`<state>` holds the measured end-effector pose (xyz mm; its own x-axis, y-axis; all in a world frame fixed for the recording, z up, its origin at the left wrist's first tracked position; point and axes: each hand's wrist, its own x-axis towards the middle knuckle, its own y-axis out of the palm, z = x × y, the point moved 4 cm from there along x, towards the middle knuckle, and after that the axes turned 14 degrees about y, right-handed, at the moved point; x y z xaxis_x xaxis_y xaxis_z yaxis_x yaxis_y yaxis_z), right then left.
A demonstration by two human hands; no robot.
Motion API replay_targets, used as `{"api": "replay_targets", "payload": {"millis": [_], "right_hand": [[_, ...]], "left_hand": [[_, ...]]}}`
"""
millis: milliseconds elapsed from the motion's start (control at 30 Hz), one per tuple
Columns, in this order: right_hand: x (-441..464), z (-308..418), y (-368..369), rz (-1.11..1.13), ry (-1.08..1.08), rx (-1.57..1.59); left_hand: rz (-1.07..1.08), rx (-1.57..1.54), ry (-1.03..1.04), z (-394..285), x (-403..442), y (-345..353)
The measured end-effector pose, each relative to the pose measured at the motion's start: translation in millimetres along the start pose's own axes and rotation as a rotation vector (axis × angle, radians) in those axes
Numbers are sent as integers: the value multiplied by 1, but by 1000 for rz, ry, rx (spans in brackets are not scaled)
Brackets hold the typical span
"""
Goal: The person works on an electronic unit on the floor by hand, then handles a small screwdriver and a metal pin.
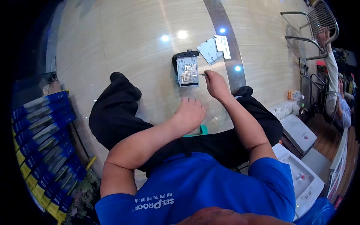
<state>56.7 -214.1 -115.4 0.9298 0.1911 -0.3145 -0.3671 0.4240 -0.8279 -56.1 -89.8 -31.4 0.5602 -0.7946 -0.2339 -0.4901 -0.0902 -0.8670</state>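
A boxy metal electronics unit that looks like a car stereo lies on the floor in front of me, its printed, slotted face up and a black end with a knob at the far side. My right hand pinches a thin tool like a small screwdriver, whose tip points at the unit's right side; contact is unclear. Nearer my body, below the unit, is my left hand, its fingers curled down and partly hidden. A flat metal cover plate with a white label lies beyond, to the right.
A green item shows partly under my left hand. Blue and yellow packages stand stacked at left. At right are a metal chair with another person's arm, a plastic bottle, boxes and a white basin-like tray.
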Motion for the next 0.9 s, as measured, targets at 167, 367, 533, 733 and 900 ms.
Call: {"api": "replay_targets", "payload": {"millis": [167,367,533,733,900], "right_hand": [[2,-1,2,2,-36,11],[0,5,3,67,-11,21],[0,2,6,70,-22,-5],[-1,4,3,73,-20,-42],[0,3,3,108,21,-117]], "left_hand": [[2,52,11,0,2,-4],[-9,28,-2,2,3,-8],[40,11,-10,3,3,-6],[52,5,-24,3,3,-6],[80,7,-9,3,3,-12]]}}
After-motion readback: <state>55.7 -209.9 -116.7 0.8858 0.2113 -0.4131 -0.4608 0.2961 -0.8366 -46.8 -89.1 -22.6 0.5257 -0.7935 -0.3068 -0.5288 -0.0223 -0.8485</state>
